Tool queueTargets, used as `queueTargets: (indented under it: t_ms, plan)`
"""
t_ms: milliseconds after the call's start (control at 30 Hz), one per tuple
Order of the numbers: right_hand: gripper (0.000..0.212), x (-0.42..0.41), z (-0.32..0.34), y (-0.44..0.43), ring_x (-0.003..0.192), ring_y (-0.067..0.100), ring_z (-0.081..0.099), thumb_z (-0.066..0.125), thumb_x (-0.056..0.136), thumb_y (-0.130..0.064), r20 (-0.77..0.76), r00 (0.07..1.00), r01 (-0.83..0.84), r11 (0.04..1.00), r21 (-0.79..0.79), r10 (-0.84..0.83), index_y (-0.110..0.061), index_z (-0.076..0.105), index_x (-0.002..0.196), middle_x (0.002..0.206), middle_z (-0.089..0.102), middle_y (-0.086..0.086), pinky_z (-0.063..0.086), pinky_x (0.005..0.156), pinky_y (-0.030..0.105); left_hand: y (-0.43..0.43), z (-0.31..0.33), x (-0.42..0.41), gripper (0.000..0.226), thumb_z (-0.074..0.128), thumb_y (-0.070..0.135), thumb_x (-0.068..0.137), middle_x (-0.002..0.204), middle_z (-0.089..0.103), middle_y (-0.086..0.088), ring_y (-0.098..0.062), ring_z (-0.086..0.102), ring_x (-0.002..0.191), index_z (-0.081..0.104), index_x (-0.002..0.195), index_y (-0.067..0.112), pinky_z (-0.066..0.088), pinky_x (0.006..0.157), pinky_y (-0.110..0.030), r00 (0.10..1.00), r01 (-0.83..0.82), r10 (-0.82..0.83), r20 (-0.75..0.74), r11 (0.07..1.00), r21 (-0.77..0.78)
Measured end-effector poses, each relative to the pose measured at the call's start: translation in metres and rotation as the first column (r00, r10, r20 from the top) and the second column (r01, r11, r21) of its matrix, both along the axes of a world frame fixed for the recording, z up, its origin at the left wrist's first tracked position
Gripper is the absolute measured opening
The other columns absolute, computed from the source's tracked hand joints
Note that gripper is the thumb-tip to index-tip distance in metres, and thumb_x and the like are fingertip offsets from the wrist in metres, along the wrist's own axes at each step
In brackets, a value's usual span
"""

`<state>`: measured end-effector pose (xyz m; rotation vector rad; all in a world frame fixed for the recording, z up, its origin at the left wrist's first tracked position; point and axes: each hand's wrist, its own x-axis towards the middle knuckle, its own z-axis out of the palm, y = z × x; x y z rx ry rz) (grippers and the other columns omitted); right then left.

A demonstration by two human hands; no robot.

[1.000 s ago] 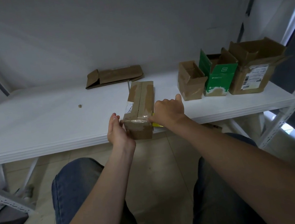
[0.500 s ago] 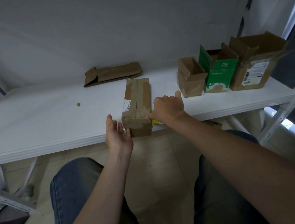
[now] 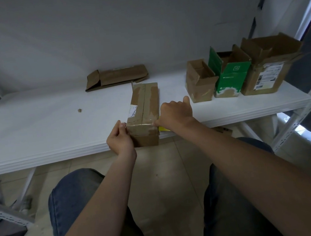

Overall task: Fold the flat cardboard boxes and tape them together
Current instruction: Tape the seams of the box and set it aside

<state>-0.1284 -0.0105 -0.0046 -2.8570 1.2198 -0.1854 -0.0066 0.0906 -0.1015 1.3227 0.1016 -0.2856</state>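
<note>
A long folded brown box (image 3: 145, 103) lies on the white table (image 3: 35, 132), its near end over the front edge and its top seam covered in old tape. A clear tape strip (image 3: 139, 124) runs across the box's near top edge. My left hand (image 3: 120, 139) pinches the strip's end at the box's near left corner. My right hand (image 3: 175, 113) is curled at the near right corner over a yellow tape dispenser (image 3: 164, 129), which is mostly hidden. A flat unfolded cardboard box (image 3: 116, 76) lies at the back by the wall.
At the back right stand three open boxes: a small brown one (image 3: 199, 81), a green one (image 3: 227, 75) and a larger brown one with labels (image 3: 268, 66). A small cardboard scrap (image 3: 79, 110) lies left of centre. A metal shelf post (image 3: 305, 103) rises at the right.
My left hand, flat against the box's left side before, has risen to the near top corner and now pinches the tape. My right hand stays at the right corner.
</note>
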Motion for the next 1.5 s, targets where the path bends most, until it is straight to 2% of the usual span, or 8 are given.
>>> queueTargets:
  t_ms: [133,300,433,533,667,833,1233,1500]
  plan:
    - [0.046,0.001,-0.001,-0.001,0.077,0.021,0.048,0.063,0.089,-0.059,0.007,1.000,-0.010,1.000,0.009,0.010,-0.019,0.047,0.073,0.067,0.043,-0.004,0.018,0.115,0.047,-0.006,0.005,0.002,0.031,0.057,0.021,0.102,0.127,0.069,0.004,-0.015,0.061,0.119,0.067,0.131,0.017,0.046,0.104,-0.029,0.982,0.045,-0.086,0.169,0.971,0.234]
    - [0.040,0.000,-0.003,0.000,0.078,0.021,0.056,0.062,0.090,-0.052,0.053,0.998,-0.029,1.000,0.000,0.029,-0.019,0.050,0.069,0.068,0.048,-0.004,0.020,0.112,0.047,-0.011,0.005,0.020,0.055,0.047,0.010,0.103,0.101,0.064,0.011,-0.020,0.062,0.102,0.036,0.156,0.020,0.049,0.098,-0.036,0.940,0.172,-0.272,0.205,0.899,0.403]
    - [0.041,0.002,-0.004,-0.001,0.076,0.020,0.056,0.062,0.091,-0.051,0.055,0.998,-0.026,1.000,0.006,0.026,-0.021,0.048,0.066,0.067,0.050,-0.004,0.020,0.112,0.047,-0.006,0.006,0.036,0.022,0.049,0.013,0.098,0.100,0.072,-0.006,-0.026,0.067,0.074,0.068,0.109,0.015,0.057,0.068,-0.036,0.911,0.186,-0.350,0.218,0.820,0.541]
    - [0.041,0.002,-0.005,-0.002,0.074,0.020,0.053,0.063,0.090,-0.053,0.051,0.998,-0.020,1.000,0.017,0.019,-0.022,0.048,0.067,0.068,0.050,-0.004,0.020,0.112,0.047,-0.002,0.016,0.036,0.019,0.050,0.008,0.095,0.095,0.069,0.002,-0.024,0.066,0.088,0.066,0.094,0.018,0.053,0.081,-0.037,0.854,0.080,-0.368,0.367,0.791,0.607]
    - [0.039,0.001,-0.006,-0.001,0.079,0.022,0.055,0.062,0.092,-0.051,0.060,0.998,-0.026,1.000,0.008,0.025,-0.021,0.051,0.071,0.066,0.047,-0.005,0.023,0.113,0.046,-0.001,0.044,0.022,0.031,0.052,-0.004,0.086,0.098,0.069,0.007,-0.015,0.063,0.095,0.071,0.091,0.019,0.049,0.081,-0.030,0.554,0.012,-0.454,0.698,0.842,0.539]
    - [0.053,-0.006,0.001,-0.002,0.084,0.023,0.052,0.064,0.087,-0.064,0.036,0.999,-0.029,0.995,0.096,0.026,-0.021,0.039,0.069,0.072,0.048,-0.005,0.028,0.108,0.044,-0.009,0.041,0.008,0.020,0.061,0.010,0.093,0.109,0.070,0.001,-0.020,0.063,0.103,0.077,0.101,0.019,0.045,0.086,-0.026,0.233,0.081,-0.801,0.551,0.581,0.810]
    - [0.042,-0.048,0.011,-0.008,0.088,0.020,0.061,0.071,0.076,-0.061,0.161,0.986,-0.083,0.940,0.331,0.030,-0.022,0.064,0.090,0.073,0.069,-0.003,0.031,0.096,0.049,-0.013,0.032,-0.004,0.022,0.084,0.027,0.079,0.103,0.070,0.000,-0.022,0.062,0.099,0.076,0.097,0.016,0.051,0.085,-0.037,0.395,0.126,-0.722,0.568,0.655,0.745]
    - [0.032,-0.064,0.009,0.000,0.092,0.023,0.056,0.065,0.085,-0.057,0.139,0.989,-0.076,0.987,0.138,0.057,-0.027,0.061,0.097,0.088,0.060,-0.005,0.023,0.097,0.050,-0.013,0.032,-0.006,0.024,0.084,0.030,0.080,0.102,0.071,-0.001,-0.020,0.061,0.097,0.075,0.099,0.017,0.053,0.082,-0.038,0.387,0.135,-0.734,0.558,0.644,0.753]
